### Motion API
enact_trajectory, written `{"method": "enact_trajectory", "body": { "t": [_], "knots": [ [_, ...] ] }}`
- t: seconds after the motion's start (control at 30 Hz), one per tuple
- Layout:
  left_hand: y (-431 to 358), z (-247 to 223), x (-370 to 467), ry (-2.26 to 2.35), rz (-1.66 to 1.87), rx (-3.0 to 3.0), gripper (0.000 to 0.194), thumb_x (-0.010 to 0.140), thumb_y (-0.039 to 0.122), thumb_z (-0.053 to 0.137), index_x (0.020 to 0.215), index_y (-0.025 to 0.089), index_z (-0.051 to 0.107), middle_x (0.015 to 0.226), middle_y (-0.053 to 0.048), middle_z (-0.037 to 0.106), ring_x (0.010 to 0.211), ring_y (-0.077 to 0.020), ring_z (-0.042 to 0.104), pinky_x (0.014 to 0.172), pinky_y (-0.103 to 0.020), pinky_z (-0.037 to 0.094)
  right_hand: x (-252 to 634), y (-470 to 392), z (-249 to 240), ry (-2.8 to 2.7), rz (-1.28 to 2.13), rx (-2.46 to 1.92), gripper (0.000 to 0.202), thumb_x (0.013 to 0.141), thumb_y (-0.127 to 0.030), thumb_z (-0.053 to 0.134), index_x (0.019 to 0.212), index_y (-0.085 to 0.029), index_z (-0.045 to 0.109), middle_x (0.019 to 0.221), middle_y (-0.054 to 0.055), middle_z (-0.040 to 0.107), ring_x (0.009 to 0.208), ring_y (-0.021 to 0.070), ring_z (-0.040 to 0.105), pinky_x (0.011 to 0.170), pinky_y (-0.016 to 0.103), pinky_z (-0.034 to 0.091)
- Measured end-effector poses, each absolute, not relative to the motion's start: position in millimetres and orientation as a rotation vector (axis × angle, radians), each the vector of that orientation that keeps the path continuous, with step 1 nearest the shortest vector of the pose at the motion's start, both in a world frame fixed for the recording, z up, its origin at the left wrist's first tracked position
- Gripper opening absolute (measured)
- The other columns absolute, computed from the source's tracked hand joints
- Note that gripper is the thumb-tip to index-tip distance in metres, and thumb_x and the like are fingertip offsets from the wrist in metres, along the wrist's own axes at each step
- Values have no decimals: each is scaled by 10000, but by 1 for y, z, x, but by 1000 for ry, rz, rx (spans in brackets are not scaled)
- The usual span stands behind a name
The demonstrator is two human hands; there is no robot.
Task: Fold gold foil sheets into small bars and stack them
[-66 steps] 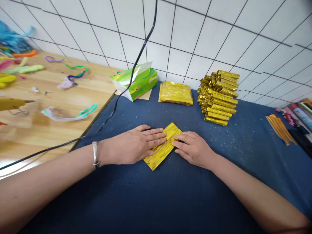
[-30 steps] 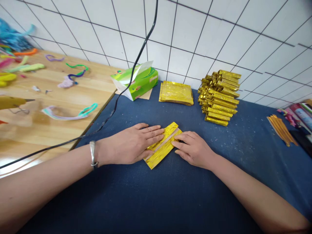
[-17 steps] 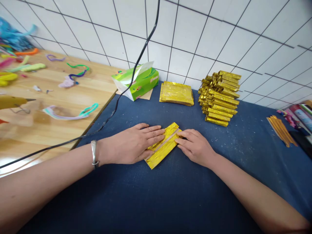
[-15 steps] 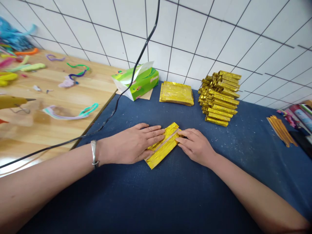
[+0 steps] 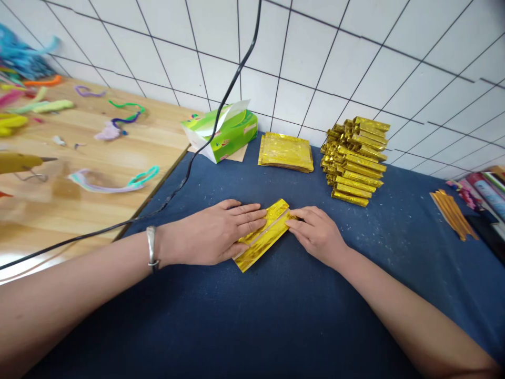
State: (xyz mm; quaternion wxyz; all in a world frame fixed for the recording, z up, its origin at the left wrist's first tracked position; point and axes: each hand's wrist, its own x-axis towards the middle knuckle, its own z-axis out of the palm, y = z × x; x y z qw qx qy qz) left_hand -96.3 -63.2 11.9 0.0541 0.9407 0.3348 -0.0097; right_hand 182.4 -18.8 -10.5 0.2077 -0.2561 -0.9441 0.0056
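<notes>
A sheet of gold foil paper lies slantwise on the dark blue cloth, its two long sides folded inward. A thin pale strip of its inside shows between the folded edges. My left hand, with a bracelet at the wrist, rests flat over the left part of the paper with its fingers stretched out. At the right end, the fingers of my right hand pinch the edge of the near fold. The fingertips hide part of that edge.
Behind the hands stand a flat stack of gold paper, a pile of folded gold paper bars and a green tissue pack. A black cable crosses at left. Pipe cleaners and a yellow glue gun lie on the wooden table.
The near fold of the gold paper has come further inward, so the pale strip is narrower. My right hand has shifted very slightly; my left hand has stayed in place.
</notes>
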Motion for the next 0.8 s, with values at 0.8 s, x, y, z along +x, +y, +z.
{"method": "enact_trajectory", "body": {
  "t": [0.8],
  "knots": [
    [-63, 14, -96, 983, 8, 2860, 523, 933, 398, 331, 1433, 268, 251, 1484, -28, 284, 1392, -197, 194, 1108, -359, 114, 179, -26, -2, -2734, -62, -812, 278, 880, -289, 494, 1107, -193, 622, 1076, 97, 608, 990, 235, 490, 824, 400, 413]
  ]
}}
